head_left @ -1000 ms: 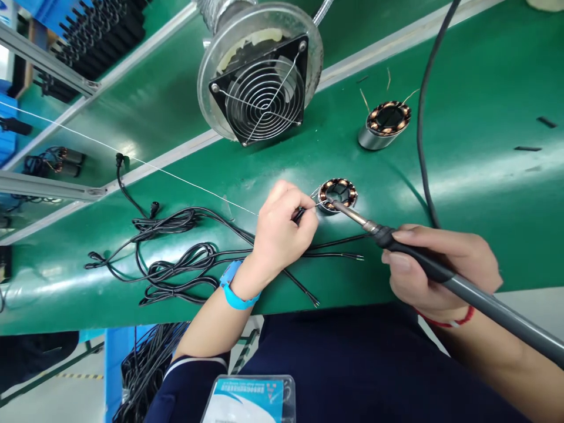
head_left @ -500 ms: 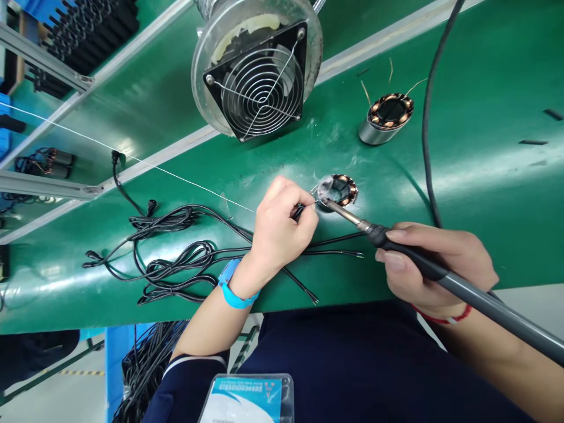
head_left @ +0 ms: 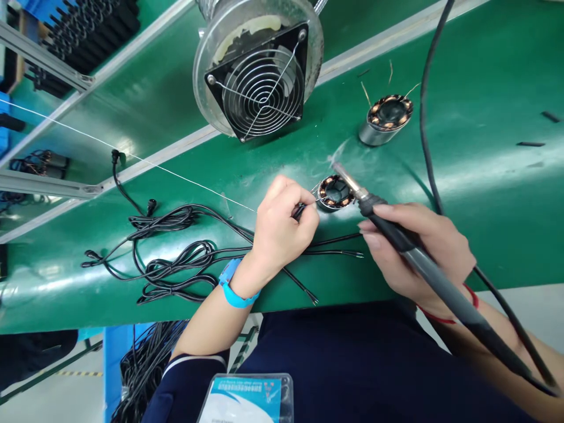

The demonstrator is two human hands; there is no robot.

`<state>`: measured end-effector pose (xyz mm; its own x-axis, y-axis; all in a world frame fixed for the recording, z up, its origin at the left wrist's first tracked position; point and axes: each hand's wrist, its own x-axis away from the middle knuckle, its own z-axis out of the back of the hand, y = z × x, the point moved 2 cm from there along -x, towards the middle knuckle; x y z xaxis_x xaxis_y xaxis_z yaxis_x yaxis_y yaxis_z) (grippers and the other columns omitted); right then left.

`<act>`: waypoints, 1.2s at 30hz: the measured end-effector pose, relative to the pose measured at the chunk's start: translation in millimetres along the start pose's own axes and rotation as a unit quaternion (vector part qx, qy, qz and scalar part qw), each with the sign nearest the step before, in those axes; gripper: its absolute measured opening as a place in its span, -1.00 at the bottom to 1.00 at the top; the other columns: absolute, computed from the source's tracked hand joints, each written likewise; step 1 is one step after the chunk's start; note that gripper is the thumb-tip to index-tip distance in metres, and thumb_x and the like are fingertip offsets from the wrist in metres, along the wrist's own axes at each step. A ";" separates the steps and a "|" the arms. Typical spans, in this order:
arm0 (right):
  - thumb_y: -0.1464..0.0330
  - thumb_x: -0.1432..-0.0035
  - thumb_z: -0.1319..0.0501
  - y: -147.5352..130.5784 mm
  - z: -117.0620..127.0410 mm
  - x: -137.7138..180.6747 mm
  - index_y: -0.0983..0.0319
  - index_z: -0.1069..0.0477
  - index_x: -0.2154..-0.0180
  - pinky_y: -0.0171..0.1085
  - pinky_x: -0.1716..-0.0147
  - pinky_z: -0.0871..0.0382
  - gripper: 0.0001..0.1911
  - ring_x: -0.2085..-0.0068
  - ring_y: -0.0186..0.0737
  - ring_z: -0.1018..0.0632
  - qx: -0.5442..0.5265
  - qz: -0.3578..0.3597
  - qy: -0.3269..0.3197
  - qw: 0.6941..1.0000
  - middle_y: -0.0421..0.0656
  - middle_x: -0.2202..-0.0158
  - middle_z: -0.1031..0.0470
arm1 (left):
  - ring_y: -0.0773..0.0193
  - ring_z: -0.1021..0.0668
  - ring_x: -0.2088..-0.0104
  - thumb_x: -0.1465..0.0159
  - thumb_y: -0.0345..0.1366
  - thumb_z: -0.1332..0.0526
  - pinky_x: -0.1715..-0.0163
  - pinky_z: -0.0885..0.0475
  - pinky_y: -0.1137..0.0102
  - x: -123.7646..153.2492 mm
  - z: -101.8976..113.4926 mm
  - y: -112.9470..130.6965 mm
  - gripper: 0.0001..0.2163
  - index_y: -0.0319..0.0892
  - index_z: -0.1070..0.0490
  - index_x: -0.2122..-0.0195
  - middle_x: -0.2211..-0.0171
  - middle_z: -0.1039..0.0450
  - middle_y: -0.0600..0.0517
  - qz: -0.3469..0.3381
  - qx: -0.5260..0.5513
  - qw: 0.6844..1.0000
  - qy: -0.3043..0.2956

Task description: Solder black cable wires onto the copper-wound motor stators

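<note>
My left hand (head_left: pixel 285 220) is closed in a pinch around the end of a black cable (head_left: pixel 299 210), beside a small motor stator (head_left: pixel 324 202) with copper windings. Thin wire runs from my fingertips to the stator's left rim. In my right hand (head_left: pixel 418 252) is a soldering iron (head_left: pixel 396 235), gripped round its dark handle. Its tip is above the stator's far side, with a wisp of smoke around it. A second stator (head_left: pixel 379 135) stands farther back on the right, several bare wire ends sticking up from it.
A fume-extractor fan (head_left: pixel 263 97) with a wire grille hangs at the back. Coiled black cables (head_left: pixel 176 270) lie on the green table (head_left: pixel 497 235) to the left. The iron's cord (head_left: pixel 425 111) arcs across the right side. A blue bin (head_left: pixel 112 364) of cables sits below the edge.
The soldering iron's tip has lifted off the stator's left rim and moved up and away, and my right hand has shifted left. My left hand stays in place. The smoke has moved.
</note>
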<state>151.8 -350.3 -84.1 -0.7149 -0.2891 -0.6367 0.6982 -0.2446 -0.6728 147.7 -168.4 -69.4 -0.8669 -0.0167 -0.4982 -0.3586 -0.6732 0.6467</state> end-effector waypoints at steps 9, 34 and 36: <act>0.44 -0.25 -0.16 -1.7 -4.7 -38.7 0.08 -0.26 -0.18 -0.18 0.06 -0.51 -0.52 0.07 -0.16 -0.60 0.078 -0.069 -0.123 0.987 -0.21 0.11 -0.60 | 0.40 -0.33 0.45 -0.08 -0.63 -0.16 0.47 -0.27 0.47 -0.8 -0.5 0.0 -0.82 -0.20 -0.31 0.48 0.50 -0.24 0.11 -0.006 0.004 1.000 0.004; 0.49 -0.14 -0.12 21.6 -22.0 -39.4 -0.02 -0.12 -0.19 0.03 0.13 -0.47 -0.39 0.08 0.00 -0.57 0.079 -0.057 -0.109 0.989 -0.20 0.12 -0.58 | 0.41 -0.46 0.49 -0.16 -0.37 -0.28 0.56 -0.38 0.49 -4.4 10.6 -13.4 -0.78 -0.18 -0.34 0.17 0.31 -0.43 0.02 0.300 0.180 0.918 -0.186; 0.50 -0.10 -0.11 24.3 -23.6 -40.2 0.00 -0.11 -0.20 0.04 0.09 -0.46 -0.36 0.02 -0.01 -0.56 0.070 -0.059 -0.127 0.988 -0.19 0.04 -0.56 | 0.46 -0.37 0.61 -0.19 -0.29 -0.25 0.66 -0.27 0.54 -6.2 13.9 -15.2 -0.87 -0.19 -0.33 0.30 0.51 -0.35 0.11 0.389 0.254 0.855 -0.231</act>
<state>196.6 -322.8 -83.8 -0.7710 -0.4692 -0.4306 0.6223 -0.4109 -0.6663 153.7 -147.7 -68.1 -0.9142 0.0589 0.4010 0.3852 -0.1814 0.9048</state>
